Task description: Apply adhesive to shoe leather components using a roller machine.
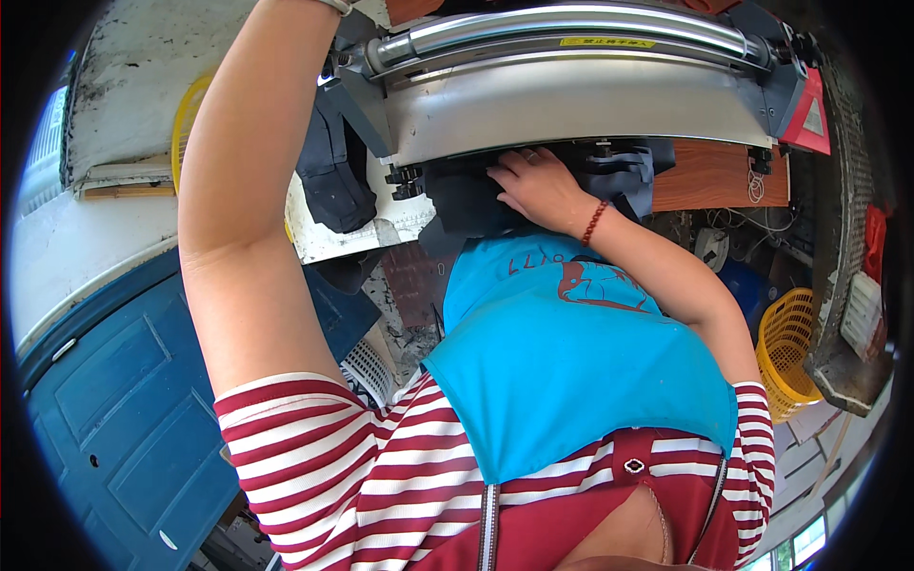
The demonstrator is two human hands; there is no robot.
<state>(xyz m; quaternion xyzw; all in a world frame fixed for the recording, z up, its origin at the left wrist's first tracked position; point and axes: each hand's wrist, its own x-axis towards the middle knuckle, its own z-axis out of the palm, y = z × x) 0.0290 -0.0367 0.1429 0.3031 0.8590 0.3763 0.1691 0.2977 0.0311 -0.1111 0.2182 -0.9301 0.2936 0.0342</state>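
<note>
My right hand lies palm down on dark, leather-like sheet pieces, its fingers spread and a ring on one. Those pieces reach under the front edge of a wide metal roller machine. More dark pieces lie bunched to the right of the hand. My left arm stretches up past the machine's left end; the hand itself is beyond the top edge of the picture. Under that arm, a stack of dark cut pieces rests on a white board.
The machine has a shiny roller and black knobs at its front left. A brown wooden board juts out at the right, with loose cords beside it. A yellow basket stands lower right, a blue panelled door at the left.
</note>
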